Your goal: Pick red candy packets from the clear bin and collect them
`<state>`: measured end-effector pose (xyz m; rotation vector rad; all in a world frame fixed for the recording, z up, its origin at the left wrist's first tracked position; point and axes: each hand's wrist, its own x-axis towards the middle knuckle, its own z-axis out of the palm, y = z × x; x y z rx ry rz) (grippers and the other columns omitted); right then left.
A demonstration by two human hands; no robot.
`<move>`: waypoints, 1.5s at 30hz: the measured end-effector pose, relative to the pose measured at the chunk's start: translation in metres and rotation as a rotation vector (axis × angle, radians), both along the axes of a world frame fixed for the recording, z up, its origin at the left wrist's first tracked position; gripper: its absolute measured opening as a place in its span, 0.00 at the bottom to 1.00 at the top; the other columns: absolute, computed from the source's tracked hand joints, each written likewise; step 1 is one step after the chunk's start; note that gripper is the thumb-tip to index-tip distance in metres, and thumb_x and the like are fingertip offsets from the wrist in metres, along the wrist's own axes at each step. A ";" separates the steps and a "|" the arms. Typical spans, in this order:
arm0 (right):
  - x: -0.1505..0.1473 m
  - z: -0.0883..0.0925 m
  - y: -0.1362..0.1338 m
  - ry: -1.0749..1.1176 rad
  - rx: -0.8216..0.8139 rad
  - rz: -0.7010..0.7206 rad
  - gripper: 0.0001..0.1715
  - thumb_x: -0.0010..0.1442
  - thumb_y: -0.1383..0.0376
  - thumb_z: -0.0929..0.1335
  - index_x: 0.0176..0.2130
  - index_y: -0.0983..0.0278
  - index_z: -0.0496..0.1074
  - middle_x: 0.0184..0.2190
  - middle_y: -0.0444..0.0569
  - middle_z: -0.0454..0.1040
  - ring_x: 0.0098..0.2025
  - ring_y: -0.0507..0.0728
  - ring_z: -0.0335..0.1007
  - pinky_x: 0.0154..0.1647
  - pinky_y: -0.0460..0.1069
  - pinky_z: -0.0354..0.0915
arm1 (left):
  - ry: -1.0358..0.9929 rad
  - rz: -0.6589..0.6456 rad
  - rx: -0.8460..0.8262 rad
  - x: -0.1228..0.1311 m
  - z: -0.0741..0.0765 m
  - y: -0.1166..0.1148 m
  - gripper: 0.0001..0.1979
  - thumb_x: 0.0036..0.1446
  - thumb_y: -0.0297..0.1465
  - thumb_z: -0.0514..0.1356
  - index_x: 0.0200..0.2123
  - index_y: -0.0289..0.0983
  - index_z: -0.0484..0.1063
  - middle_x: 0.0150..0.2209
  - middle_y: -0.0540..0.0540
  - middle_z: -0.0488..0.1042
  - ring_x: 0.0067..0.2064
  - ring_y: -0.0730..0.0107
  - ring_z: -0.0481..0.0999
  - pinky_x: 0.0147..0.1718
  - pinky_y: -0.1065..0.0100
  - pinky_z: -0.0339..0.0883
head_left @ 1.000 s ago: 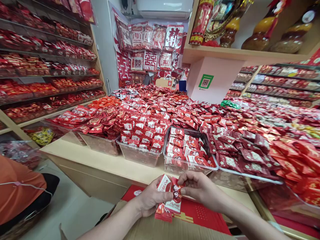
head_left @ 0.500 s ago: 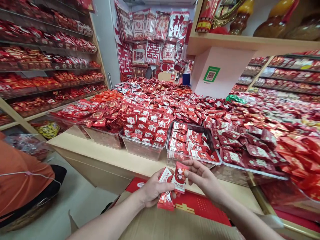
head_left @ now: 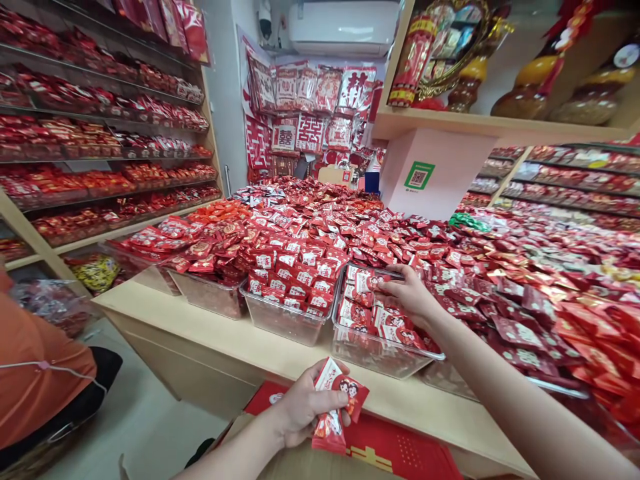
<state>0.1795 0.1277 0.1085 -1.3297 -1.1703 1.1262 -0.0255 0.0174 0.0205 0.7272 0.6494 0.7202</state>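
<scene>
My left hand [head_left: 307, 407] is closed around a few small red-and-white wrapped sweets [head_left: 329, 428], printed with cartoon figures and held above a cardboard box. Farther forward, my right hand [head_left: 410, 293] reaches over a clear plastic tub [head_left: 380, 353] of matching packets. Its fingers close on the right end of a sweet packet [head_left: 364, 279] at the tub's back left, on top of others. Packets stand in a column along the tub's left side, with more lying to their right. The fingertips are partly hidden by the hand.
Beside it stands another clear tub [head_left: 287, 323] of red packets, on a wooden counter [head_left: 200, 333]. Dark red packets [head_left: 515, 330] heap to the right. A shelf [head_left: 500, 127] overhangs the back right. Below lies a red printed box [head_left: 400, 447]. A person in orange [head_left: 40, 373] is at left.
My right hand has moved forward from beside my left hand to the tub, carrying a packet. My left hand keeps its sweets, now fanned differently. The view has tilted up.
</scene>
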 end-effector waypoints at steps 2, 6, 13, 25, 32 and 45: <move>-0.006 -0.008 0.022 -0.026 -0.049 -0.018 0.20 0.45 0.71 0.67 0.37 0.61 0.56 0.24 0.41 0.65 0.27 0.52 0.70 0.31 0.51 0.70 | 0.000 -0.011 0.005 0.000 -0.002 0.000 0.20 0.41 0.27 0.63 0.38 0.35 0.59 0.23 0.47 0.72 0.20 0.75 0.70 0.17 0.78 0.60; -0.014 -0.024 0.038 -0.139 -0.082 -0.025 0.17 0.44 0.69 0.68 0.34 0.63 0.57 0.23 0.41 0.64 0.25 0.52 0.70 0.28 0.49 0.70 | -0.002 -0.024 0.013 0.000 -0.004 -0.001 0.20 0.41 0.27 0.63 0.38 0.35 0.59 0.24 0.47 0.72 0.21 0.75 0.71 0.17 0.78 0.61; -0.010 -0.023 0.035 -1.008 -0.007 -0.018 0.15 0.47 0.56 0.65 0.31 0.65 0.63 0.23 0.49 0.71 0.27 0.58 0.69 0.27 0.50 0.62 | 0.001 -0.050 -0.009 0.002 -0.003 -0.002 0.20 0.38 0.27 0.65 0.36 0.36 0.62 0.25 0.49 0.71 0.21 0.73 0.71 0.17 0.77 0.62; -0.010 -0.016 0.017 -1.399 0.331 0.130 0.17 0.51 0.54 0.63 0.34 0.65 0.65 0.36 0.52 0.64 0.36 0.56 0.65 0.36 0.47 0.58 | 0.036 -0.078 -0.009 0.003 -0.004 -0.003 0.19 0.37 0.27 0.65 0.35 0.36 0.63 0.24 0.49 0.71 0.20 0.73 0.71 0.17 0.77 0.63; -0.009 -0.022 0.020 -1.540 0.382 0.258 0.15 0.50 0.60 0.66 0.38 0.65 0.64 0.38 0.53 0.64 0.40 0.58 0.63 0.35 0.47 0.58 | 0.059 -0.086 -0.001 0.003 -0.007 -0.002 0.20 0.38 0.27 0.65 0.36 0.36 0.62 0.25 0.50 0.71 0.21 0.74 0.71 0.18 0.76 0.63; -0.008 -0.031 0.038 -1.414 0.322 0.229 0.20 0.49 0.57 0.66 0.39 0.68 0.64 0.38 0.55 0.68 0.40 0.58 0.64 0.39 0.49 0.57 | 0.035 -0.111 -0.010 0.003 -0.012 -0.002 0.19 0.38 0.26 0.64 0.36 0.37 0.63 0.26 0.49 0.72 0.21 0.73 0.72 0.20 0.75 0.64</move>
